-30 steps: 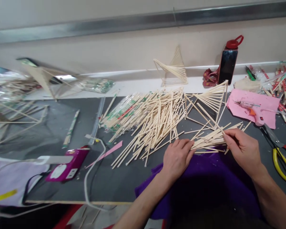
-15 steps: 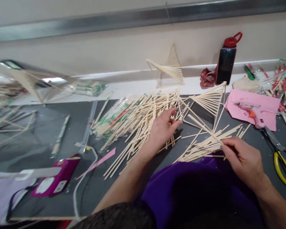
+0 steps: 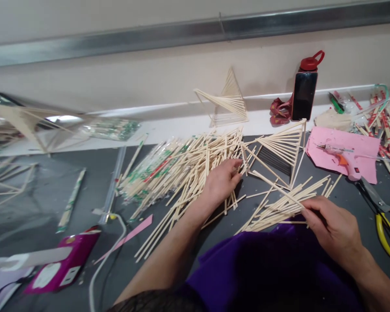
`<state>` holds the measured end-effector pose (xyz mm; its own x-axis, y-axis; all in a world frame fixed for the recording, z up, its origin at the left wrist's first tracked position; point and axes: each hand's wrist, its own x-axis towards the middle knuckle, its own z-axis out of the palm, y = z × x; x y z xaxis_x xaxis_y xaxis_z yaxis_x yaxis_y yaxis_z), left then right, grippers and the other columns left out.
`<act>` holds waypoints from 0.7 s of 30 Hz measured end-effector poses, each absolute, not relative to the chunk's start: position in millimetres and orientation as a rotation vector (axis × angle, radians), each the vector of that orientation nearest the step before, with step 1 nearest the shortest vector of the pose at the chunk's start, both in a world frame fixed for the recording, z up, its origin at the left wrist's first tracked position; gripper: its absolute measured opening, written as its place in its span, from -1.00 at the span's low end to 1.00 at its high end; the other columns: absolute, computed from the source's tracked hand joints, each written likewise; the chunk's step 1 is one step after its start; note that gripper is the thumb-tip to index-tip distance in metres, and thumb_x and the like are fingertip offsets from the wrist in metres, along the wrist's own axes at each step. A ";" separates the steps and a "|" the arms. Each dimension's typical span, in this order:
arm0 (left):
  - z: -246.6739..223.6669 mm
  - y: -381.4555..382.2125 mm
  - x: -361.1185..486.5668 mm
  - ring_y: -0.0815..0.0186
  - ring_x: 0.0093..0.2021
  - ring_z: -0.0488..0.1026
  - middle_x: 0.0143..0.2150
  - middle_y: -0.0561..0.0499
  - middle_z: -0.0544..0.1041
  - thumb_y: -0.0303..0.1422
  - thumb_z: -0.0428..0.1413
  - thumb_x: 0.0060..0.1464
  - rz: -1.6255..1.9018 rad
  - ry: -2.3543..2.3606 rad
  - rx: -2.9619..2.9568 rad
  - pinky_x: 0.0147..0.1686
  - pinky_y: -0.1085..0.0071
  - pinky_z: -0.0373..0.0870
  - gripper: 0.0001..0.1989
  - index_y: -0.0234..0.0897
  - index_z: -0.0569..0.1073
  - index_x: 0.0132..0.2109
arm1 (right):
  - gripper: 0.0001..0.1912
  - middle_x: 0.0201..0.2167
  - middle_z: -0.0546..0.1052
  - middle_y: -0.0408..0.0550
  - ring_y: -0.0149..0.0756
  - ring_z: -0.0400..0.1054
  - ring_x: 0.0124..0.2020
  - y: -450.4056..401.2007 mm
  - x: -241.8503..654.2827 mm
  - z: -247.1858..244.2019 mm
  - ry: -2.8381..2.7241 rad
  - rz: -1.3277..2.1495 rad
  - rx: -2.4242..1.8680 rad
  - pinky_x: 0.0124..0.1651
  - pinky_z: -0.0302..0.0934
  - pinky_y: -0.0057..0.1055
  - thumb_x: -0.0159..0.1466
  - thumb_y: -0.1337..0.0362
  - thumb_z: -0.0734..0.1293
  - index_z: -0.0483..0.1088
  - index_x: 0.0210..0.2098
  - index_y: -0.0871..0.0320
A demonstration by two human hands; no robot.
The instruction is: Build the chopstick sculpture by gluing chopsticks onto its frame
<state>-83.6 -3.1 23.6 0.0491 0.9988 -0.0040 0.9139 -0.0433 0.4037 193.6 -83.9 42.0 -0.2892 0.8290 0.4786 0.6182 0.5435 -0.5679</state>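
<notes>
My right hand (image 3: 333, 227) pinches one end of a wooden chopstick (image 3: 277, 189), which slants up and left toward a small chopstick frame (image 3: 281, 145). That frame stands on the grey table, its sticks fanned in a twisted row. My left hand (image 3: 221, 180) is beside the frame's left corner, thumb and forefinger slightly apart, with no stick visible between them. Beneath and behind it spreads a big heap of loose chopsticks (image 3: 195, 169). A smaller pile of chopsticks (image 3: 279, 207) lies in front of the frame, close to my right hand.
A pink glue gun (image 3: 344, 160) rests on pink paper (image 3: 365, 149) at right, near yellow-and-red-handled pliers (image 3: 385, 234). Behind stand a phone (image 3: 304, 96), a red-capped bottle (image 3: 310, 62) and another chopstick model (image 3: 229, 102). A white cable (image 3: 100, 266) and magenta packet (image 3: 63, 262) lie left.
My left hand's fingertips have drawn slightly left, away from the frame's corner stick. The right hand keeps its pinch on the chopstick. The whole view has shifted a little.
</notes>
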 end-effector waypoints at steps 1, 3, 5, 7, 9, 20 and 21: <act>25.5 -5.0 -84.1 0.15 -0.07 0.50 0.03 -0.14 0.51 -0.40 0.05 0.10 0.279 1.966 2.090 -0.07 0.24 0.40 -0.64 -0.28 0.43 0.06 | -0.87 -0.43 0.58 -0.12 -0.42 0.47 -0.46 -84.5 194.2 42.2 -2.021 0.356 -1.177 -0.37 0.29 -0.54 0.34 0.35 0.23 0.43 -0.27 0.14; 28.2 -8.8 -83.8 0.10 -0.03 0.48 0.08 -0.16 0.46 -0.35 0.02 0.15 0.055 2.003 2.164 -0.12 0.24 0.41 -0.63 -0.26 0.41 0.10 | -0.85 -0.42 0.59 -0.12 -0.41 0.48 -0.45 -85.6 195.2 42.9 -2.023 0.355 -1.195 -0.36 0.30 -0.53 0.35 0.32 0.22 0.43 -0.27 0.12; 28.8 -11.5 -83.0 0.09 -0.05 0.48 0.08 -0.14 0.43 -0.28 -0.01 0.20 -0.093 2.052 2.196 -0.23 0.27 0.42 -0.65 -0.21 0.42 0.10 | -0.84 -0.42 0.59 -0.12 -0.40 0.49 -0.45 -86.0 195.8 43.9 -2.022 0.354 -1.207 -0.35 0.31 -0.52 0.35 0.31 0.22 0.44 -0.27 0.11; 27.3 -12.4 -83.1 0.11 -0.09 0.49 0.05 -0.11 0.42 -0.24 -0.05 0.24 -0.167 2.097 2.212 -0.32 0.31 0.39 -0.68 -0.17 0.46 0.04 | -0.84 -0.42 0.60 -0.12 -0.40 0.49 -0.45 -85.9 196.0 44.8 -2.019 0.350 -1.201 -0.36 0.31 -0.51 0.35 0.31 0.22 0.44 -0.27 0.11; 24.6 -11.4 -84.4 0.13 -0.13 0.50 0.02 -0.11 0.43 -0.24 -0.10 0.26 -0.201 2.138 2.209 -0.37 0.32 0.36 -0.68 -0.18 0.50 -0.02 | -0.85 -0.42 0.59 -0.12 -0.41 0.49 -0.45 -85.5 195.8 45.3 -2.022 0.348 -1.185 -0.37 0.30 -0.52 0.34 0.32 0.23 0.44 -0.28 0.12; 26.7 -4.5 -90.1 0.10 -0.11 0.51 0.02 -0.16 0.47 -0.32 -0.15 0.27 -0.121 2.357 2.088 -0.31 0.29 0.35 -0.66 -0.26 0.42 0.04 | -0.89 -0.43 0.58 -0.14 -0.44 0.48 -0.44 -86.2 195.6 45.8 -2.056 0.299 -1.152 -0.36 0.26 -0.54 0.35 0.33 0.25 0.43 -0.25 0.16; 28.4 -5.3 -88.7 0.10 -0.09 0.50 0.02 -0.15 0.47 -0.31 -0.14 0.27 -0.106 2.333 2.106 -0.30 0.30 0.36 -0.66 -0.26 0.42 0.05 | -0.88 -0.44 0.57 -0.14 -0.44 0.48 -0.45 -86.7 195.4 46.4 -2.060 0.299 -1.153 -0.36 0.26 -0.54 0.35 0.33 0.25 0.43 -0.25 0.16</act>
<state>-88.7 -5.3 28.4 -0.1031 0.9938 -0.0428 0.9935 0.1008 -0.0522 195.4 -86.7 46.4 -0.3189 0.8096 0.4928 0.6361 0.5682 -0.5220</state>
